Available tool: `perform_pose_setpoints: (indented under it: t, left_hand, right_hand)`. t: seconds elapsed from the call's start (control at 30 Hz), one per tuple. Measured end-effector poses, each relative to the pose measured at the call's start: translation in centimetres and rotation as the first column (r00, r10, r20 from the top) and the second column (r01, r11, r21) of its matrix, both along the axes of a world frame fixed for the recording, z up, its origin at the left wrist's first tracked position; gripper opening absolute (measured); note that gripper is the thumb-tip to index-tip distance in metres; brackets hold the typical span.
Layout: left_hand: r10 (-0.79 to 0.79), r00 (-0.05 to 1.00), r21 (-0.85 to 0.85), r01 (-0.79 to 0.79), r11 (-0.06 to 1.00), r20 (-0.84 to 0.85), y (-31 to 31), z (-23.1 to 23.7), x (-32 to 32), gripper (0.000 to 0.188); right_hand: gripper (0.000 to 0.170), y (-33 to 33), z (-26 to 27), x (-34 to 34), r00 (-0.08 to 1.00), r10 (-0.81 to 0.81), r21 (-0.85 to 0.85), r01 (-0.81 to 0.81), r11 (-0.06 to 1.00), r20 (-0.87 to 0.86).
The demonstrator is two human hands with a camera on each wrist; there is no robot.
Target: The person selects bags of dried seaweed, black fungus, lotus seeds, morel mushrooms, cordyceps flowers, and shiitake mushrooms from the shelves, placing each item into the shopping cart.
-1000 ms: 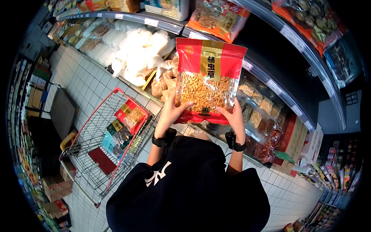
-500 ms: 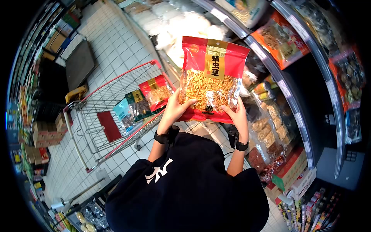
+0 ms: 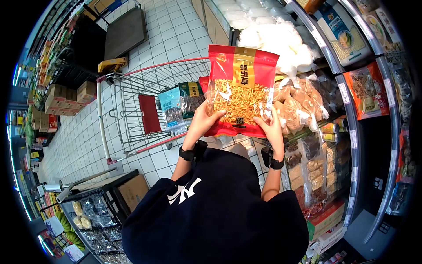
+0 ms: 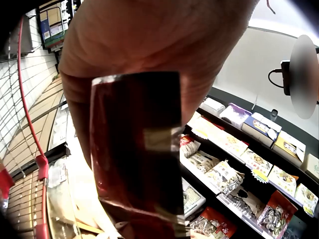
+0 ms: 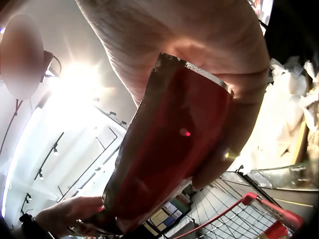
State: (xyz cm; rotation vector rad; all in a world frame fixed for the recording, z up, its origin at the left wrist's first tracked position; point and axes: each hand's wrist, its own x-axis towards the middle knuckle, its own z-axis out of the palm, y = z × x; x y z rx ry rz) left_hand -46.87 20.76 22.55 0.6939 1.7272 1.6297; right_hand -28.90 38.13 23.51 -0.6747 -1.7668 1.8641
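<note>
Both hands hold a red and gold bag of dried orange-yellow strands point(image 3: 241, 97) upright in front of the body. My left hand point(image 3: 202, 124) grips its lower left corner, thumb over the front. At the lower right corner my right hand point(image 3: 271, 130) grips it the same way. The bag's red bottom point(image 4: 134, 149) fills the middle of the left wrist view, against the palm. In the right wrist view the red bottom edge point(image 5: 174, 134) lies against the right palm. The bag overlaps the right end of a shopping cart point(image 3: 132, 72) in the head view.
In the cart lie a light blue bag point(image 3: 170, 108), a dark green bag point(image 3: 193, 94) and a partly hidden red one. Brown bundles point(image 3: 303, 103) and white bags point(image 3: 277, 44) fill the counter to the right, below shelves point(image 3: 354, 132). A flat trolley point(image 3: 125, 33) stands farther back.
The head view has turned leftward, so the cart shifts right, partly behind the bag, and the shelves move right. Both hands keep their hold on the bag.
</note>
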Motion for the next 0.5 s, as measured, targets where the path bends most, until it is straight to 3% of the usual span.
perform_pose_setpoints:
  t: [0.03,0.3,0.4,0.5]
  left_hand:
    - [0.015,1.000,-0.025,-0.015,1.000,0.008,-0.6,-0.5,-0.6,0.041]
    - [0.065,0.991,0.026,-0.068,0.997,0.116,-3.2,-2.2,-3.2,0.042]
    - [0.073,0.995,-0.032,-0.071,0.997,0.062,-3.7,-2.6,-4.0,0.043]
    - [0.105,0.991,-0.015,-0.104,0.994,0.086,-4.5,-5.0,-5.2,0.042]
  right_hand:
    - [0.059,-0.1,-0.8,-0.4,0.997,0.022,0.000,-0.022,1.000,0.080]
    - [0.058,-1.9,-1.7,-3.1,0.995,0.023,-0.051,-0.018,0.999,0.095]
    - [0.057,-2.2,-2.0,-3.0,0.981,0.009,-0.080,0.007,0.997,0.195]
    - [0.056,-2.2,-2.7,-2.8,0.975,-0.046,0.020,0.043,0.999,0.217]
